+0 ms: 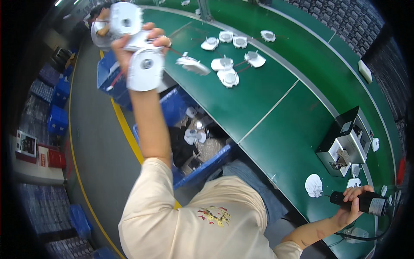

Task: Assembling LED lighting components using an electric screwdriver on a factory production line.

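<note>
Raised at the upper left, my left hand [123,55] is closed round several white rounded plastic parts [146,71] with grey round centres and thin wires. Another such part [196,65], blurred, hangs beside it over the bench edge, a dark red wire running toward the hand. At the lower right my right hand [350,203] grips a black electric screwdriver [371,203] with a cable. The tool lies level, its narrow end toward a white disc [314,185] on the green bench [276,151]. Its tip is too small to make out.
Several more white parts [227,77] lie at the far side of the bench. A black and silver machine [347,142] stands at the right. Below the bench edge, a blue bin [207,162] holds loose parts and plastic bags. A person [101,32] sits at the far left.
</note>
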`<state>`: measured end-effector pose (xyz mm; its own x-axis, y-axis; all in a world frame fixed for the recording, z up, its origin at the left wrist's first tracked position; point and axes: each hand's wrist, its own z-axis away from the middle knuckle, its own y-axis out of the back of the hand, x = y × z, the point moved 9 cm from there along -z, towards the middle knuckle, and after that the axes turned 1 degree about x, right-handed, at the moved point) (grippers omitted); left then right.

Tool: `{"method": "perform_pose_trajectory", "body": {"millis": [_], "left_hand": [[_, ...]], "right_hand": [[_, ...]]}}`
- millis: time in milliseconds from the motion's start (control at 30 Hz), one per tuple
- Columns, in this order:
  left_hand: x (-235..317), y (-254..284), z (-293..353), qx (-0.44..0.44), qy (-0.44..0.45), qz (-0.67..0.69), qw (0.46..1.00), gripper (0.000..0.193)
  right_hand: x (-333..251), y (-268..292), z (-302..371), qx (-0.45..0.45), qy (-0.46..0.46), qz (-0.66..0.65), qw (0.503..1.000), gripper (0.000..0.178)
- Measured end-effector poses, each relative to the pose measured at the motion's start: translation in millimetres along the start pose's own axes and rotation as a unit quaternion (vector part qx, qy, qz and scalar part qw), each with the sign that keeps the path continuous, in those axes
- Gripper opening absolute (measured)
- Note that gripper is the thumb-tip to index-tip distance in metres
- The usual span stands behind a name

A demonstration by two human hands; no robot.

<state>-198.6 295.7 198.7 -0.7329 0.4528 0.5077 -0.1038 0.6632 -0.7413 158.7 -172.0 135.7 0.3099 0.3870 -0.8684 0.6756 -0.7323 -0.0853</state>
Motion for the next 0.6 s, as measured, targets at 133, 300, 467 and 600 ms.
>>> {"method": "perform_pose_trajectory", "body": {"millis": [133,300,467,600], "left_hand": [[30,8,71,0.144,-0.043,-0.125,0.981,0.048],[-31,135,194,0.483,0.102,-0.278,0.824,0.04],[-133,305,279,0.419,0.284,-0.403,0.762,0.032],[-235,380,330,0.336,0.336,-0.507,0.719,0.032]], "right_hand": [[-11,5,2,0.034,0.02,0.031,0.999,0.046],[-11,9,5,0.032,0.006,0.027,0.999,0.045],[-12,7,2,0.049,-0.021,0.024,0.998,0.043],[-14,9,2,0.049,-0.038,0.04,0.997,0.042]]}}
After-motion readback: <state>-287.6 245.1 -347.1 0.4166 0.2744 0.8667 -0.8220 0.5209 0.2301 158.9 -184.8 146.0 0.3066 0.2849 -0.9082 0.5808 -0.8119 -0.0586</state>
